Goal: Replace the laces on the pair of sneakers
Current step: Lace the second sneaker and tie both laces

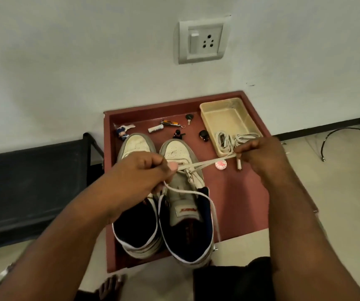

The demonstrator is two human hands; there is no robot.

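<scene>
Two worn white sneakers stand side by side on a red tray, toes pointing to the wall. The left sneaker has no lace that I can see. A white lace runs through the lowest eyelets of the right sneaker. My left hand pinches the lace over the shoe's tongue, and a loose end loops down past the shoe's right side. My right hand pinches the other end and holds it taut to the right.
A beige plastic box at the tray's back right holds more coiled white laces. Small items lie on the tray: keys, a battery, a round badge, a figurine. A wall socket is above. A black bench stands left.
</scene>
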